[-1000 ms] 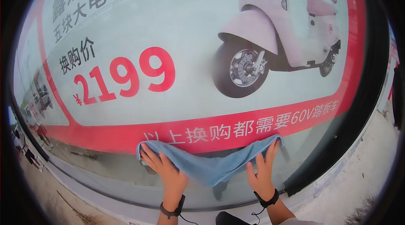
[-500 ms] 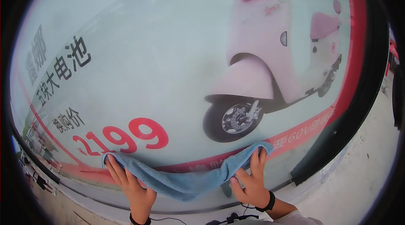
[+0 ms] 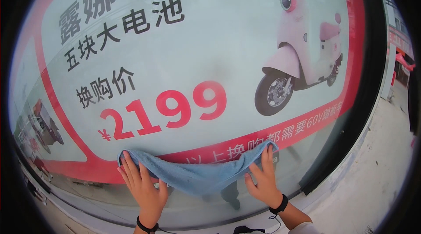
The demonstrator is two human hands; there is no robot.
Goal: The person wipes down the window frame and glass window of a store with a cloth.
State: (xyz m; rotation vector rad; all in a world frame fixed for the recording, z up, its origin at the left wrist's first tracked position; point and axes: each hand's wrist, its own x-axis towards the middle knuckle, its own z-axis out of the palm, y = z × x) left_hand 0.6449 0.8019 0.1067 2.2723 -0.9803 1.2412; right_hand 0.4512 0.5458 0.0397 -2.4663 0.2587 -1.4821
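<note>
The left hand [image 3: 148, 193] has its grip loosely spread on the left end of a soft blue fabric cloth [image 3: 197, 178]; the right hand [image 3: 265, 186], fingers apart, touches the right end. It sags between them against the glass window [image 3: 285, 174]. Farther up, a red-bordered pale poster [image 3: 219, 36] carries black characters [image 3: 125, 21], big red numerals [image 3: 174, 107] and, right, a pink scooter picture [image 3: 313, 58].

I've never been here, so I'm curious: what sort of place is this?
Probably outside a shopfront, perhaps one selling scooters: a large glass window carries a pink scooter picture, and pale ground lies to the right.
</note>
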